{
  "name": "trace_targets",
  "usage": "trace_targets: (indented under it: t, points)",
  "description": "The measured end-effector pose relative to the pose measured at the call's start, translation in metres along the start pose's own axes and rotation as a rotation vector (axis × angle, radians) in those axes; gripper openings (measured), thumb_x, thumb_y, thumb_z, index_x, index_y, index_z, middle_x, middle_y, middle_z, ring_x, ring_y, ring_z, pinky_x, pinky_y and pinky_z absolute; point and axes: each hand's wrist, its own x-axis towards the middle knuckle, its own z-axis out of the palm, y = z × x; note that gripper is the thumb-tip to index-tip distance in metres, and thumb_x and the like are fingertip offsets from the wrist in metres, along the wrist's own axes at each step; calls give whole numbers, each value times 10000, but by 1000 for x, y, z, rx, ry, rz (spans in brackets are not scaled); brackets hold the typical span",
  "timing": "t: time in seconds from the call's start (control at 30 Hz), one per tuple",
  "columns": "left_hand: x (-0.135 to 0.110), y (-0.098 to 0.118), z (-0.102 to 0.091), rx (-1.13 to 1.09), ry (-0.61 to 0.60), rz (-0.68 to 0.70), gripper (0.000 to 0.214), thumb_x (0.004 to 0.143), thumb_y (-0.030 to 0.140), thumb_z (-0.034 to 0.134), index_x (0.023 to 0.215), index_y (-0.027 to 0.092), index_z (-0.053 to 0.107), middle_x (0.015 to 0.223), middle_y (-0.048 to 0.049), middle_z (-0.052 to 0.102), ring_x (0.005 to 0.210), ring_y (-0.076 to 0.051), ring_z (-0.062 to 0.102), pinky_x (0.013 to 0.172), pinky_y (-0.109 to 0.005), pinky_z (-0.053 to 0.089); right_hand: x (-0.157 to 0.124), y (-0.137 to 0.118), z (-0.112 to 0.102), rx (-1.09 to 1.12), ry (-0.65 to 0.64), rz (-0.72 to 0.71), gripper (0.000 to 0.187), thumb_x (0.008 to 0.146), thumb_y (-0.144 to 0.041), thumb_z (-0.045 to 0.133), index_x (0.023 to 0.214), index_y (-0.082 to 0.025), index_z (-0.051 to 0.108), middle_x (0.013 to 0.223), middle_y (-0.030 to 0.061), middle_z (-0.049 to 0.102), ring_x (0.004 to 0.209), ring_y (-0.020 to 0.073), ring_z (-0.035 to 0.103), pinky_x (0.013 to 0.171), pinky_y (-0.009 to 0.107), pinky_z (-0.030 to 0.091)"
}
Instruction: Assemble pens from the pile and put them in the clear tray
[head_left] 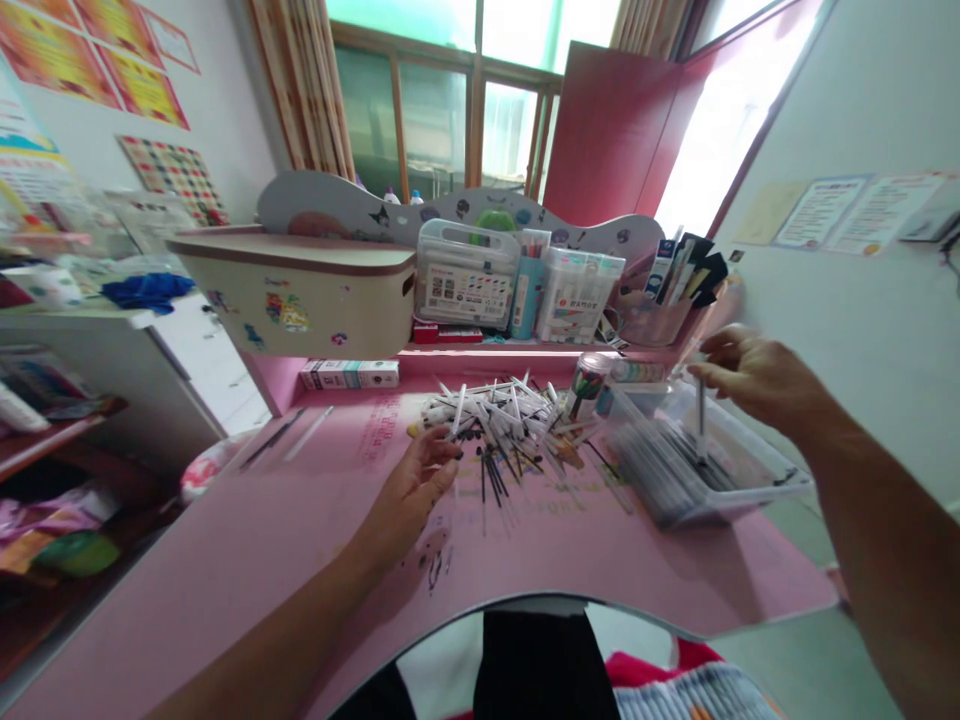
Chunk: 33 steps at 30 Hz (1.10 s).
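Observation:
My left hand (416,485) rests on the pink desk (300,520) at the left edge of a heap of white pens and black refills (510,415), its fingertips pinched on a white pen from the heap. My right hand (750,378) hovers over a clear plastic tray (742,480) on the right, fingers closed on a thin pen (701,425) that hangs upright into the tray. Several dark pens lie in rows inside the tray.
A beige storage box (300,295), a clear marker case (465,275), marker sets (574,290) and a pen cup (664,320) stand on the back shelf. A patterned can (589,380) sits behind the heap. A flat box (349,373) lies under the shelf. Shelves stand at the left.

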Motion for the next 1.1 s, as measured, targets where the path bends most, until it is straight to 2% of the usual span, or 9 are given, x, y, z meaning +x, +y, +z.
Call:
trace_targets:
  t: [0.1, 0.2, 0.27, 0.4, 0.5, 0.6, 0.7, 0.87, 1.1]
  points:
    - [1, -2, 0, 0, -22, -16, 470, 880, 437, 636, 1286, 227, 528, 1146, -95, 651, 1134, -278, 598, 881, -407, 508, 1, 22, 23, -80, -266, 57, 171, 763, -314, 684, 855, -195, 604, 668, 27, 694, 536, 161, 616, 486, 264, 447]
    - [1, -2, -1, 4, -14, -29, 447, 907, 463, 590, 1280, 223, 531, 1133, -95, 672, 1140, -280, 609, 908, -421, 494, -3, 26, 37, -145, -404, 75, 133, 759, -291, 654, 840, -195, 610, 629, 12, 684, 531, 160, 619, 488, 251, 453]
    - [1, -1, -2, 33, 4, -21, 427, 925, 473, 556, 1270, 222, 543, 1111, -86, 687, 1128, -268, 618, 949, -425, 468, -6, 19, 38, -223, -372, 37, 150, 742, -264, 663, 868, -186, 646, 707, 38, 720, 588, 178, 644, 549, 271, 482]
    - [1, 0, -3, 47, 18, -28, 407, 937, 476, 526, 1253, 221, 548, 1085, -76, 689, 1111, -259, 624, 953, -417, 461, -18, -21, 26, -279, -43, -75, 262, 824, -278, 609, 1043, -164, 697, 944, 103, 753, 724, 209, 674, 691, 317, 499]
    - [2, 1, -3, 65, 23, -31, 398, 936, 463, 521, 1252, 222, 547, 1077, -76, 690, 1106, -259, 626, 947, -413, 460, -34, -64, 29, -147, -66, -135, 261, 879, -284, 566, 1078, -180, 700, 891, 69, 750, 733, 190, 669, 689, 279, 479]
    - [2, 2, -3, 78, 29, -20, 387, 930, 448, 525, 1241, 219, 551, 1056, -69, 694, 1089, -250, 634, 955, -402, 454, -47, -93, 59, -162, -347, -215, 219, 912, -241, 526, 1008, -197, 718, 906, 57, 755, 809, 189, 675, 732, 267, 450]
    - [2, 1, -3, 72, 29, -27, 382, 926, 452, 529, 1226, 218, 553, 1055, -68, 690, 1087, -247, 633, 936, -391, 464, -50, -96, 106, -286, -551, -153, 216, 906, -181, 519, 910, -188, 734, 927, 88, 759, 858, 206, 678, 741, 276, 427]
    - [-1, 3, -2, 65, 19, -74, 388, 912, 464, 542, 1211, 218, 567, 1091, -87, 686, 1097, -271, 631, 856, -388, 495, -49, -73, 159, -387, -525, -42, 233, 899, -138, 529, 1047, -134, 709, 1091, 157, 727, 1025, 249, 653, 806, 287, 426]
    - [-2, 8, 0, 52, 45, -90, 333, 901, 422, 569, 1168, 227, 610, 1053, -81, 711, 1058, -255, 651, 900, -386, 480, -55, -62, 181, -349, -485, -47, 446, 901, -13, 410, 1234, -152, 671, 1173, 172, 678, 1065, 259, 633, 850, 301, 421]
